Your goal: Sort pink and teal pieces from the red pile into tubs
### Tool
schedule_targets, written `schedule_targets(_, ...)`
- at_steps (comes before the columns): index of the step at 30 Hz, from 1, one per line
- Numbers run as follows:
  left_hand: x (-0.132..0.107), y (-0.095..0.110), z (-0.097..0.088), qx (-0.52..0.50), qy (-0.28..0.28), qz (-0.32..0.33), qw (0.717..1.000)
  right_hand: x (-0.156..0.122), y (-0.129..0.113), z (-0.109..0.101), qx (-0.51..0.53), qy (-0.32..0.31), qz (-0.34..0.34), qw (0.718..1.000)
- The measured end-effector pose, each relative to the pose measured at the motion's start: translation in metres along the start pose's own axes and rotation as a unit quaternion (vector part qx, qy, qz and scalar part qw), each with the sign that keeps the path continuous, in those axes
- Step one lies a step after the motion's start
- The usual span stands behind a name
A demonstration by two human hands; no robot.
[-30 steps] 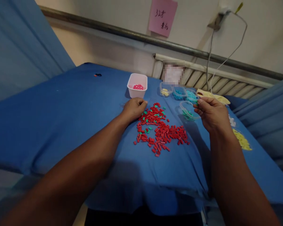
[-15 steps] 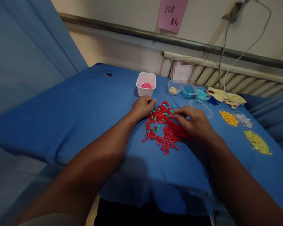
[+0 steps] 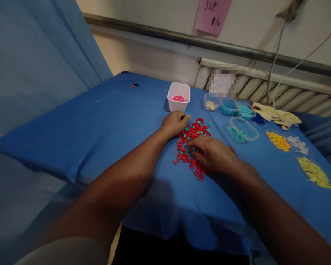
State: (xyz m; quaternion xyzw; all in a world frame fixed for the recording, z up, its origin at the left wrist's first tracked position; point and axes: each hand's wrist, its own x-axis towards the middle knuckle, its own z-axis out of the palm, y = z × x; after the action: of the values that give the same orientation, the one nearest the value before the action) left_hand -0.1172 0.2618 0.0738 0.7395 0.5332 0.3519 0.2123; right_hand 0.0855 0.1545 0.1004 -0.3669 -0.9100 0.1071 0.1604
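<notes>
Small red pieces [image 3: 200, 171] lie in a loose heap on the blue cloth, with green pieces [image 3: 205, 133] mixed among them. They look like little plastic building bricks, too small to tell for sure. At the heap's far left edge rests my left hand [image 3: 175, 124], fingers curled and thumb pressed to them; whatever they may hold is hidden. Over the heap's middle reaches my right hand [image 3: 213, 152], its thumb and forefinger slightly apart beside some green pieces. A clear tub [image 3: 244, 129] with green pieces inside stands to the right of the heap.
Beyond my left hand stands a white tub [image 3: 178, 106] with pink pieces. Clear tubs of cream [image 3: 210, 106], blue [image 3: 227, 108] and turquoise pieces [image 3: 245, 110] line the back. Orange [image 3: 278, 141], grey [image 3: 298, 144] and yellow piles [image 3: 315, 172] lie right. A yellow cloth [image 3: 278, 115] sits by the radiator [image 3: 306, 88].
My right hand has moved left, from the heap's right side to over its middle. The view has shifted slightly, and the green pieces in the clear tub now show. My left hand stays by the heap.
</notes>
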Motion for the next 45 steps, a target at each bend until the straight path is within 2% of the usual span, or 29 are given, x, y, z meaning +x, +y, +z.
schedule_targets(5,-0.001,0.001,0.001,0.000,0.004,-0.002,1.000,-0.001,-0.002,0.000,0.038,0.044,-0.044,0.997)
schedule_targets(8,0.000,-0.001,0.001,0.000,0.000,-0.004,1.000,0.003,-0.007,0.002,0.066,0.038,-0.056,0.996)
schedule_targets(14,0.001,-0.003,0.002,0.005,-0.001,-0.009,1.000,0.013,-0.012,0.007,0.004,-0.010,-0.009,1.000)
schedule_targets(17,0.000,-0.001,0.002,0.006,0.001,-0.013,1.000,0.015,-0.013,0.008,-0.029,-0.028,-0.011,0.999)
schedule_targets(25,0.000,0.000,0.001,-0.001,-0.004,-0.010,1.000,0.019,-0.010,0.009,-0.045,-0.013,0.018,0.999)
schedule_targets(29,0.000,-0.001,0.001,-0.003,-0.001,-0.006,1.000,0.016,-0.006,0.007,0.047,0.069,0.015,0.996)
schedule_targets(31,0.000,-0.001,0.001,-0.002,-0.001,-0.004,1.000,0.013,-0.003,0.004,0.126,0.108,0.065,0.984)
schedule_targets(33,0.000,0.000,0.000,-0.002,-0.002,-0.005,1.000,0.011,0.001,0.000,0.198,0.120,0.135,0.963)
schedule_targets(36,0.000,0.003,-0.002,-0.006,-0.006,-0.009,1.000,0.005,0.012,-0.010,0.254,0.145,0.191,0.937)
schedule_targets(39,-0.001,0.004,-0.004,-0.003,-0.008,-0.013,1.000,-0.007,0.032,-0.028,0.193,0.238,0.216,0.927)
schedule_targets(42,0.000,0.003,-0.004,0.002,-0.009,-0.010,1.000,-0.028,0.061,-0.047,0.034,0.336,0.249,0.908)
schedule_targets(43,0.000,0.002,-0.003,0.003,-0.008,-0.009,1.000,-0.036,0.071,-0.051,-0.022,0.349,0.263,0.899)
schedule_targets(45,0.000,0.001,-0.003,0.004,-0.007,-0.008,1.000,-0.051,0.091,-0.058,-0.102,0.335,0.289,0.891)
